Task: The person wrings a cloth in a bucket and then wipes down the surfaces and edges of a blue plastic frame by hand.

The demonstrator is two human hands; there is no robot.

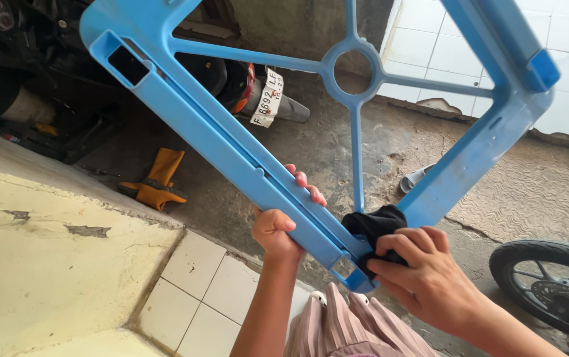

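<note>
**Blue frame wiped at its corner**

Cracked concrete floor (337,158) lies below. Left hand (278,228) has its fingers (304,185) wrapped around the blue plastic frame (231,142); right hand (423,277) clutches a black cloth (374,225) at the near corner.

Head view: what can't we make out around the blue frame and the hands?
- Blue plastic frame: top cut off by the upper edge, so its full shape is unknown.
- Black cloth: partly hidden under the right hand.
- Left hand: fingers wrap behind the frame's bar, palm contact hidden.
- Wheel: cut off by the right edge.
</note>
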